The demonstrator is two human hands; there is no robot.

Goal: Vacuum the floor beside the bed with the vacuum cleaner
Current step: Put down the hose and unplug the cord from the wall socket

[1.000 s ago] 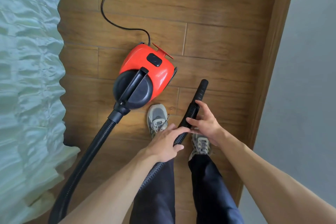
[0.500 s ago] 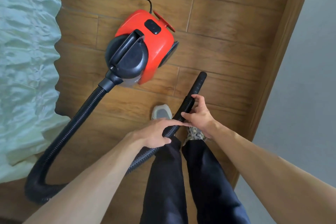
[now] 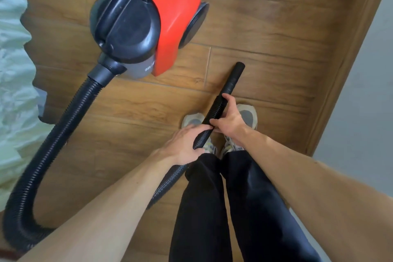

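My left hand (image 3: 184, 144) and right hand (image 3: 230, 122) both grip the ribbed hose (image 3: 61, 132), nearly touching, behind its bare nozzle (image 3: 234, 78). The red canister vacuum (image 3: 178, 19) stands on the wooden floor (image 3: 265, 44) near the bedspread (image 3: 12, 70). I judge the looped hose may kink or drag the canister.

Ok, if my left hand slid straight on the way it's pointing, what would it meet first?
Most likely your right hand, which grips the hose just ahead of the left hand. The two already look almost touching, though the gap is hard to judge.

Left hand (image 3: 185, 144) and right hand (image 3: 230, 122) around the black hose (image 3: 61, 130)
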